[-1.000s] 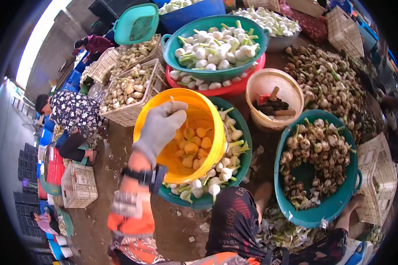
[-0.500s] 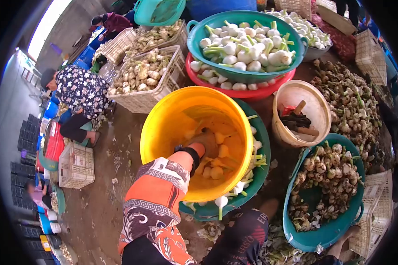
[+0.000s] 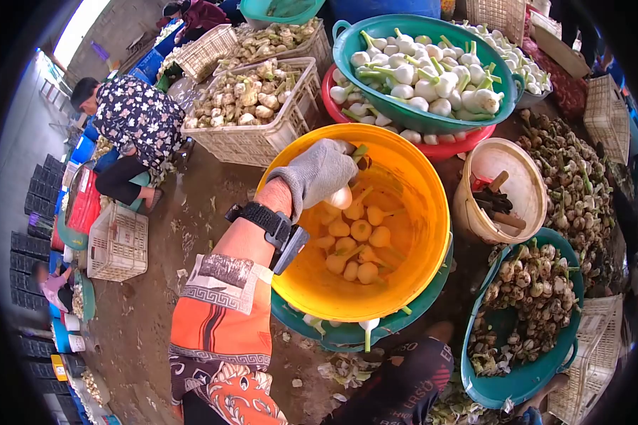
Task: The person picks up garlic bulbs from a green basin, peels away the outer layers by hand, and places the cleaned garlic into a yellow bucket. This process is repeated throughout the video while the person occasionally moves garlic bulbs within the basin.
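Observation:
My left hand (image 3: 319,173), in a grey glove, is over the left rim of a yellow bucket (image 3: 422,283). Its fingers are closed round garlic bulbs (image 3: 341,198), with a cut green stem showing by the fingertips. Inside the bucket, more peeled garlic (image 3: 361,230) lies in the bottom, seemingly under water. The bucket stands on a green basin (image 3: 319,334), where a few white bulbs show at the edge. Out of view is my right hand.
Behind stands a teal basin of white garlic (image 3: 432,74) on a red basin (image 3: 443,150). To the right are a white bucket with tools (image 3: 466,205), a teal basin of unpeeled garlic (image 3: 493,382) and a garlic heap (image 3: 567,170). Crates (image 3: 252,145) and a seated person (image 3: 135,117) are left.
My left hand has come up from the bottom of the yellow bucket to its rim, now with garlic in it. The view has shifted slightly.

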`<state>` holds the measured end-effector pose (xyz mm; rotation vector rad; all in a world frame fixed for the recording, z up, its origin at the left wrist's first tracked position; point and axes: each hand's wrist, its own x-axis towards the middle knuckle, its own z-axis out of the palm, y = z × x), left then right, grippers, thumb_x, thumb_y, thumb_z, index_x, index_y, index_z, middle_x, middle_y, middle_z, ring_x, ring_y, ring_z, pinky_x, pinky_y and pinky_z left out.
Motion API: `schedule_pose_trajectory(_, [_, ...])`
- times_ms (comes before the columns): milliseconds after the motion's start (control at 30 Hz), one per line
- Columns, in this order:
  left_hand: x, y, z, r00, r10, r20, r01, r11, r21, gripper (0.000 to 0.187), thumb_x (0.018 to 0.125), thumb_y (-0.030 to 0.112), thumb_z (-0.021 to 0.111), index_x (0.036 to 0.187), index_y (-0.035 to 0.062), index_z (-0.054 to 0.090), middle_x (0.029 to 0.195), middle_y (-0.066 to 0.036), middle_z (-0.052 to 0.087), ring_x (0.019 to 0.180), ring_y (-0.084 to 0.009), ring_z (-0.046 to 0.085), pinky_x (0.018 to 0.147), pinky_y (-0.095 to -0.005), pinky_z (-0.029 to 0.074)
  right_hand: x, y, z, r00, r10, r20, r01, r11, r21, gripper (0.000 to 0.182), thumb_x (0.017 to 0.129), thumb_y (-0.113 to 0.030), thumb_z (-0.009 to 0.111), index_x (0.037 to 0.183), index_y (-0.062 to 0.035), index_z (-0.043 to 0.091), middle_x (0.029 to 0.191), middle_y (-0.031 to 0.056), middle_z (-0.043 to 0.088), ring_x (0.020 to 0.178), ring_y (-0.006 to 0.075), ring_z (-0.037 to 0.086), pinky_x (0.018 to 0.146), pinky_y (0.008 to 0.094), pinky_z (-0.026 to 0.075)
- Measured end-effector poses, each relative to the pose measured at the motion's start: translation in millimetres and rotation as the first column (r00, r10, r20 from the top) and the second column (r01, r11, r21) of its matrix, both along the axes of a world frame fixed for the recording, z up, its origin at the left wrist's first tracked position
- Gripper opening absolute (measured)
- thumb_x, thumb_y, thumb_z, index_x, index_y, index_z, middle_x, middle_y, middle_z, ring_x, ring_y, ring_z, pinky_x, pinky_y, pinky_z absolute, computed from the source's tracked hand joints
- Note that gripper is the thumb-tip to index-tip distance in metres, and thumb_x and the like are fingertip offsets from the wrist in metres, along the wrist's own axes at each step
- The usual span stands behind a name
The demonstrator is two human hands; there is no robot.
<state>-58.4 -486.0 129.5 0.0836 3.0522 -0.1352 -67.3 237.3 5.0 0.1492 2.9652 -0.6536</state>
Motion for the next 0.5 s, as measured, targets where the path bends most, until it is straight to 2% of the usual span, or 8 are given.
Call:
schedule_pose_trajectory(33, [0,0,0,0.999,0.037,0.032,-0.035,0.997,-0.064,0.027,0.07,0.008,0.067,0.097,0.0058,0.07,0.096,-0.01,0.066,0.086,-0.025,0.065,0.076,-0.0305,0.051,2,2,4,1.0,-0.005,-0.003,0.005,1.0,-0.007,0.024,0.084,-0.016,0.062,0.104,-0.0034,0.068,0.097,0.018,0.068,0.091,0.0283,0.065,0.082,0.036,0.049])
schedule_pose_trajectory(67, [5,-1,-2,0.986,0.031,-0.163,-0.009,0.991,0.133,0.028,0.074,0.012,0.067,0.101,0.0061,0.068,0.094,-0.011,0.067,0.082,-0.0248,0.065,0.074,-0.031,0.051,8,1,7,1.0,-0.001,0.0,0.001,1.0,-0.01,0.024,0.084,-0.016,0.062,0.103,-0.0035,0.068,0.097,0.0181,0.068,0.091,0.0285,0.065,0.082,0.0361,0.049])
schedule_pose_trajectory(100, [4,0,-3,0.958,0.282,-0.042,-0.248,0.898,0.362,0.028,0.075,0.014,0.066,0.102,0.0062,0.068,0.093,-0.012,0.067,0.081,-0.0249,0.065,0.073,-0.0308,0.051,12,1,8,1.0,0.001,0.006,0.0,1.0,-0.01,0.024,0.084,-0.017,0.063,0.103,-0.0036,0.068,0.097,0.0183,0.068,0.09,0.0287,0.065,0.082,0.0362,0.049])
schedule_pose_trajectory(167, [-2,15,14,0.72,0.603,0.343,-0.654,0.424,0.627,0.03,0.077,0.018,0.066,0.105,0.0065,0.066,0.091,-0.014,0.068,0.078,-0.0251,0.065,0.072,-0.0304,0.05,28,5,12,1.0,0.004,0.017,-0.004,1.0,-0.008,0.024,0.083,-0.017,0.063,0.103,-0.0039,0.068,0.096,0.0186,0.068,0.09,0.0291,0.065,0.082,0.0365,0.049])
schedule_pose_trajectory(200, [-5,16,15,0.703,0.578,0.415,-0.709,0.522,0.474,0.033,0.08,0.025,0.061,0.106,0.0055,0.066,0.09,-0.017,0.068,0.078,-0.0278,0.066,0.074,-0.0334,0.05,35,5,14,1.0,0.002,0.023,-0.002,1.0,-0.012,0.024,0.083,-0.017,0.063,0.103,-0.004,0.068,0.096,0.0187,0.068,0.09,0.0294,0.065,0.082,0.0366,0.049])
schedule_pose_trajectory(300, [-13,13,-9,0.78,0.479,0.402,-0.578,0.798,0.17,0.034,0.081,0.024,0.059,0.107,0.0042,0.066,0.092,-0.018,0.068,0.085,-0.03,0.066,0.079,-0.0371,0.05,53,7,23,0.999,0.012,0.042,-0.011,1.0,-0.025,0.024,0.083,-0.018,0.063,0.102,-0.0044,0.069,0.095,0.0191,0.068,0.09,0.03,0.065,0.082,0.037,0.049])
schedule_pose_trajectory(333, [-13,13,-17,0.8,0.449,0.398,-0.54,0.827,0.154,0.035,0.081,0.024,0.057,0.108,0.0034,0.065,0.098,-0.02,0.067,0.096,-0.0326,0.064,0.085,-0.0398,0.048,57,6,25,0.998,0.01,0.056,-0.008,1.0,-0.024,0.023,0.083,-0.018,0.064,0.102,-0.0045,0.069,0.095,0.0193,0.068,0.09,0.0302,0.065,0.082,0.0371,0.049])
schedule_pose_trajectory(500, [-12,19,-52,0.766,0.505,0.397,-0.608,0.77,0.192,0.038,0.081,0.021,0.056,0.113,0.0017,0.062,0.111,-0.022,0.063,0.107,-0.0355,0.059,0.092,-0.04,0.046,58,-15,36,0.985,-0.051,0.163,0.058,0.998,-0.039,0.032,0.081,-0.023,0.068,0.108,-0.0059,0.068,0.1,0.0222,0.067,0.101,0.0264,0.064,0.089,0.034,0.046])
